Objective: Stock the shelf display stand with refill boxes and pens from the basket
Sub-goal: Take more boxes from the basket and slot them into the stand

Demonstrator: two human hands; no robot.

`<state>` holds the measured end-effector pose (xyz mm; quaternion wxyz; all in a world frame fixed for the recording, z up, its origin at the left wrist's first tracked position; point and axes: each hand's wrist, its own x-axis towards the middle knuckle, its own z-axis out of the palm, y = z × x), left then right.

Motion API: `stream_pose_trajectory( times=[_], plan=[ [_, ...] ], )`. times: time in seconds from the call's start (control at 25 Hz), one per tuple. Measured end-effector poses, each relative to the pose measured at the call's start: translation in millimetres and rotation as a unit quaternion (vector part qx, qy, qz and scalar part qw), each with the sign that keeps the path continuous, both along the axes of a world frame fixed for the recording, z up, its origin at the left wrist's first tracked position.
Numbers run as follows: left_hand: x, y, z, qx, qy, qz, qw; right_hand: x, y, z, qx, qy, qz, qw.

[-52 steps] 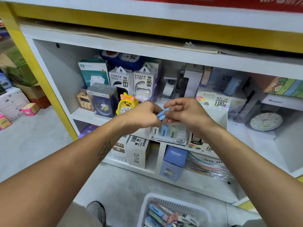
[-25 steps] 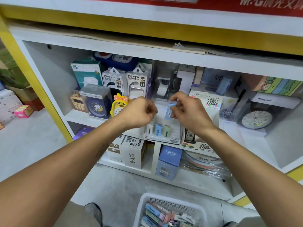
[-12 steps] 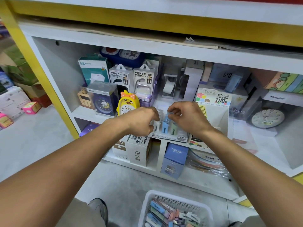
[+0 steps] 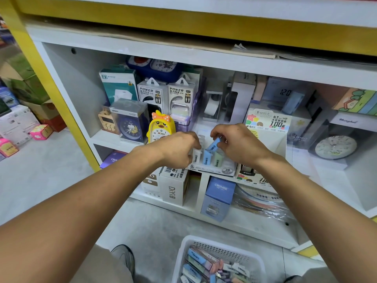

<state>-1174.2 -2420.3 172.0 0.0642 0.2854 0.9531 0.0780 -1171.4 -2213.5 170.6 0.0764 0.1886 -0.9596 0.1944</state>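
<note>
Right hand (image 4: 237,147) pinches blue refill box (image 4: 213,144) by its upper end; likely light, stiff; left hand (image 4: 177,149) curled beside, contents hidden.

A clear plastic display stand (image 4: 212,170) sits on the white shelf (image 4: 114,139), right of a yellow duck clock (image 4: 161,129); 3 small refill boxes (image 4: 207,158) stand in it; a white mesh basket (image 4: 224,254) lies below on the floor.

Both arms are reaching forward, hands close together: right hand (image 4: 238,147) is pinching something, left hand (image 4: 179,149) is curling, contents unclear.
</note>
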Motion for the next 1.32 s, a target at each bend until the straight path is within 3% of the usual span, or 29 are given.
stream_pose_trajectory(
  times=[0.28, 0.92, 1.12, 1.2, 1.32],
  plan=[
    [1.7, 1.1, 1.8, -0.004, 0.003, -0.001, 1.0, 1.9, -3.5, -1.4, -0.025, 0.007, 0.02, 0.999],
    [3.9, 1.5, 4.3, -0.001, -0.003, 0.006, 1.0, 3.6, -11.3, -2.7, 0.068, -0.035, 0.006, 0.997],
    [21.8, 9.6, 5.4, 0.03, 0.048, 0.028, 0.998, 31.6, -5.2, 13.4, -0.032, 0.006, -0.023, 0.999],
    [40.5, 20.1, -2.1, 0.047, 0.026, 0.013, 0.998, 57.1, 0.5, 7.7, -0.046, -0.003, -0.018, 0.999],
    [68.5, 40.3, -38.0, 0.001, -0.072, -0.035, 0.997, 93.6, 13.8, -35.1, 0.048, -0.103, 0.005, 0.993]
  ],
)
